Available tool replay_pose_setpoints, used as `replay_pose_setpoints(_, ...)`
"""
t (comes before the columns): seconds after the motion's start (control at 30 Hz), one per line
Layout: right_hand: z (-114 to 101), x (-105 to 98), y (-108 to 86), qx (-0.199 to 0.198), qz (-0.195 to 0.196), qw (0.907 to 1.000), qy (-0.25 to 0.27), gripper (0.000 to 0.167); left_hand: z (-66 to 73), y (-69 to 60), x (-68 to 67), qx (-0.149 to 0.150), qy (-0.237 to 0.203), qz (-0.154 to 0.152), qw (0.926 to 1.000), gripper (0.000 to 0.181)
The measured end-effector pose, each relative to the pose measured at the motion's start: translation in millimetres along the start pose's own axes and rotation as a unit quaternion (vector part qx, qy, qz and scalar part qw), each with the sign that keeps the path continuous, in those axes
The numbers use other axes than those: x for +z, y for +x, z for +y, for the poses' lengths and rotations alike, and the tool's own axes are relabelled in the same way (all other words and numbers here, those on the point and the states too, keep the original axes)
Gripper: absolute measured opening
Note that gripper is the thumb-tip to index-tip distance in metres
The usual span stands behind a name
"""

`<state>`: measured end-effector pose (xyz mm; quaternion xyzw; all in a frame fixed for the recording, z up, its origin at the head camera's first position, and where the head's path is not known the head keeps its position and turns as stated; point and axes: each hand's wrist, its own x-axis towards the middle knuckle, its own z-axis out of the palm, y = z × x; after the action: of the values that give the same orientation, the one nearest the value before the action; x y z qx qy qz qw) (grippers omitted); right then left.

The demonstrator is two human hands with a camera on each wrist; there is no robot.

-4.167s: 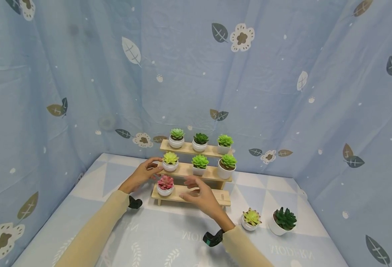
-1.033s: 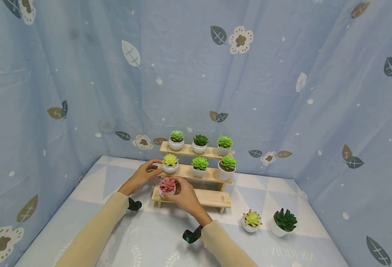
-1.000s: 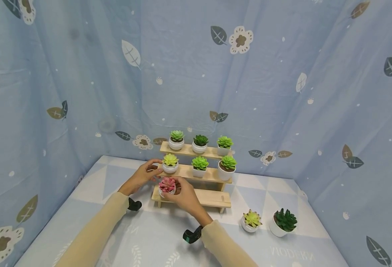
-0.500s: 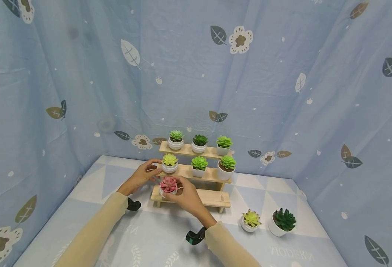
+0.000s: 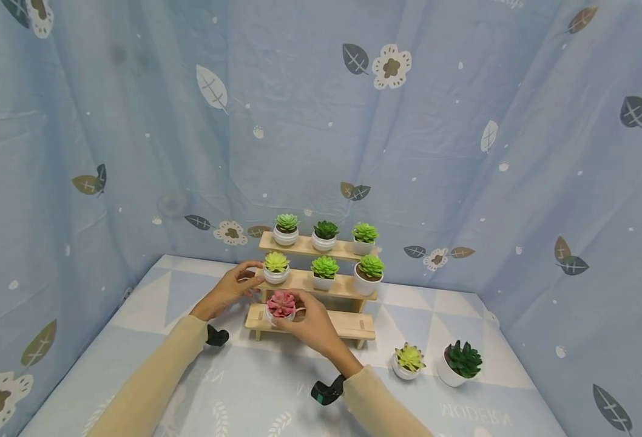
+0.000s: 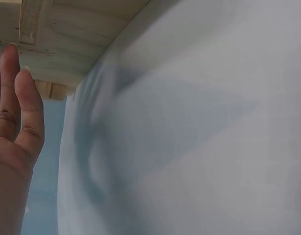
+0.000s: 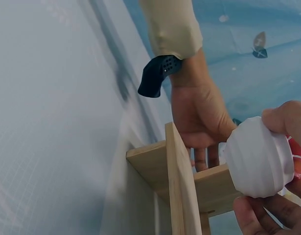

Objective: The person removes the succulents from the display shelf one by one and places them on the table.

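My right hand (image 5: 311, 323) pinches the white pot (image 7: 260, 159) of a pink succulent (image 5: 281, 304) between thumb and fingers. The pot is over the left part of the lowest step of a wooden three-tier stand (image 5: 348, 325); its underside shows in the right wrist view, tilted off the shelf. My left hand (image 5: 232, 290) is at the left end of the middle step, fingertips beside a yellow-green succulent (image 5: 276, 267). Its fingers look fairly straight in the left wrist view; whether they touch the pot or the board is hidden.
More potted succulents stand on the upper two steps, such as a dark green one (image 5: 324, 233) and a bright green one (image 5: 368, 274). On the table to the right are a yellow-green succulent (image 5: 408, 359) and a dark green one (image 5: 459, 364). A patterned curtain (image 5: 299, 121) hangs behind.
My right hand has moved left from the lowest step's middle, taken hold of the pink succulent's pot, and shifted it slightly right. The left hand has stayed in place.
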<state>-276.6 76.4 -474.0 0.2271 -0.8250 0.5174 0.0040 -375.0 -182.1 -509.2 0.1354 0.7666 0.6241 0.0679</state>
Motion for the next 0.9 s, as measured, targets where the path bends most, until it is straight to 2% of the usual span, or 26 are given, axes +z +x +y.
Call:
replay_pose_setpoints(0.4, -1, -10, -10.2, 0.005, 0.005, 0.9999, -0.013, 0.062, -3.2, 2.2, -0.1, -0.001, -0.01, -0.002, 0.9999, 0.063)
replay_pose_setpoints(0.9, -4, -28, -19.8, -0.002, 0.011, 0.9996, -0.028, 0.06, -0.1, 0.0, 0.5, -0.001, -0.016, -0.003, 0.9999, 0.061)
